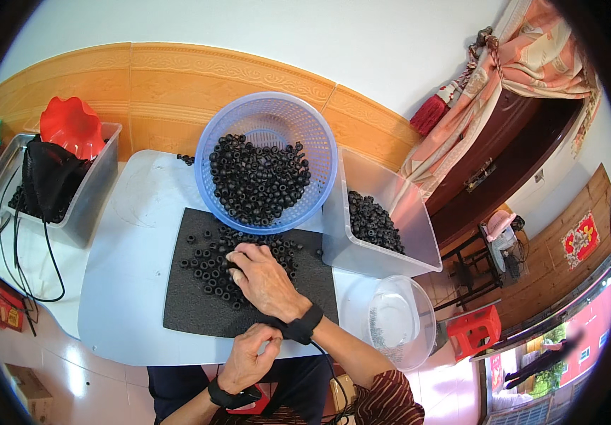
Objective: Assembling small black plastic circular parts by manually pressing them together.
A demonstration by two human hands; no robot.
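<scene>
Many small black ring-shaped pieces (213,273) lie loose on a dark grey mat (185,312). My right hand (266,280) reaches over them from the right, its thumb and fingers curled together at the middle of the heap. A dark spot shows between those fingertips, too small to name. Nearer to me, my left hand (250,360) is closed by the mat's front edge, fingertips pinched; whatever is in it is hidden. Both wrists wear black bands. Just beyond the mat, a blue perforated basket (320,142) holds more of the black pieces.
Right of the basket stands a clear plastic bin (383,262) with black parts, and nearer, a clear round tub (419,319) with tiny bits in it. At the left, a grey bin (104,166) carries a red scalloped bowl (72,127) and black cloth. Cables hang by the white table (121,283).
</scene>
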